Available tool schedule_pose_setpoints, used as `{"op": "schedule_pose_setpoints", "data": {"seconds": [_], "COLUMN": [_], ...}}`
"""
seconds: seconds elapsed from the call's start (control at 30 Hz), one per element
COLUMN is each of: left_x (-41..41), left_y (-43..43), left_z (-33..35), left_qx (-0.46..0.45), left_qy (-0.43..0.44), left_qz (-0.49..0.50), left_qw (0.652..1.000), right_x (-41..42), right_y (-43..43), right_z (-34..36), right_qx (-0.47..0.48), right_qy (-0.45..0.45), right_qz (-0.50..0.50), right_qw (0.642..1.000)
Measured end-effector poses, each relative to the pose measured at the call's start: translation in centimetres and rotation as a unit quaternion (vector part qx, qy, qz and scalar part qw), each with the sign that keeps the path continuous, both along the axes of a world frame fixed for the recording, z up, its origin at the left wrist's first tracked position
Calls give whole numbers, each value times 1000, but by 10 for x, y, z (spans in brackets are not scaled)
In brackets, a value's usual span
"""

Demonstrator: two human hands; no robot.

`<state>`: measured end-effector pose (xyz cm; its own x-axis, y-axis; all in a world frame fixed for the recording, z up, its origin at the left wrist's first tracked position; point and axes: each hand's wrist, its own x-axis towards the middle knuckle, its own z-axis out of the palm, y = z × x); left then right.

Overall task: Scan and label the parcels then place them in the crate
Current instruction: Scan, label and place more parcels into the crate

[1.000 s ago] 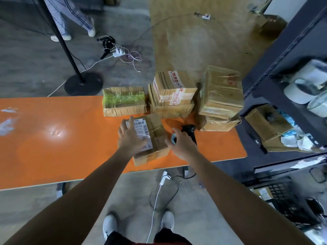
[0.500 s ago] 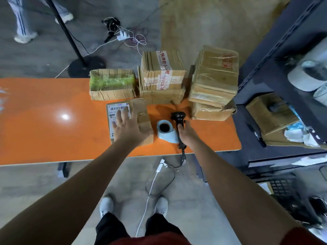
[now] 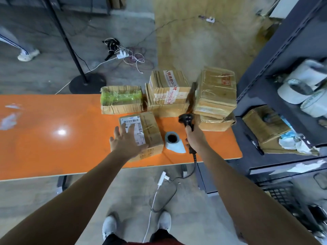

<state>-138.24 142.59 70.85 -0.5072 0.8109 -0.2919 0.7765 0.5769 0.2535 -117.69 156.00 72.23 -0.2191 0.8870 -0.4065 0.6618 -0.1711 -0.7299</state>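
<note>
The left hand (image 3: 127, 142) lies flat, fingers (image 3: 117, 130) open, on the parcel (image 3: 152, 131). The right hand (image 3: 194, 138) grips the scanner (image 3: 185, 119). Fingers covering the barcode (image 3: 131, 121) could spoil the scan.

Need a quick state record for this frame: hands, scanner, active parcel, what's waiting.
left hand: fingers spread, on top of the labelled parcel
right hand: grips the scanner by its handle
labelled parcel: near edge of the table, barcode label facing up
label roll: on the table, between labelled parcel and right hand
waiting: green-wrapped parcel, taped stack, end stack, along the far edge
crate: dark, lower right, partly in view, blurred
</note>
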Motion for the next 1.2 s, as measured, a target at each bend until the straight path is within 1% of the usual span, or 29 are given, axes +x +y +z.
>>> {"op": "schedule_pose_setpoints", "data": {"seconds": [0.07, 0.2, 0.37, 0.5, 0.57, 0.67, 0.87, 1.2], "left_x": [-10, -33, -54, -63, -66, -67, -67, -56], "left_y": [-6, -21, -34, -40, -41, -44, -45, -38], "left_z": [2, 4, 8, 8, 8, 8, 7, 7], "left_qx": [-2, -1, -1, 14, 15, 14, 12, 8], "left_qy": [-7, -27, -48, -56, -61, -62, -64, -58], "left_qz": [-7, -8, -5, -18, -24, -31, -47, -53], "left_qw": [1000, 1000, 999, 998, 998, 997, 997, 997], "right_x": [-14, -53, -99, -122, -129, -137, -137, -131], "right_y": [-8, -25, -43, -56, -59, -64, -67, -59], "right_z": [17, 43, 61, 65, 63, 62, 63, 56], "right_qx": [-18, -54, -105, -113, -118, -109, -94, -119], "right_qy": [43, 60, 42, -1, -5, 2, -2, 22], "right_qz": [-27, -29, -19, 25, 31, 45, 35, 21], "right_qw": [999, 996, 993, 993, 993, 993, 995, 992]}}
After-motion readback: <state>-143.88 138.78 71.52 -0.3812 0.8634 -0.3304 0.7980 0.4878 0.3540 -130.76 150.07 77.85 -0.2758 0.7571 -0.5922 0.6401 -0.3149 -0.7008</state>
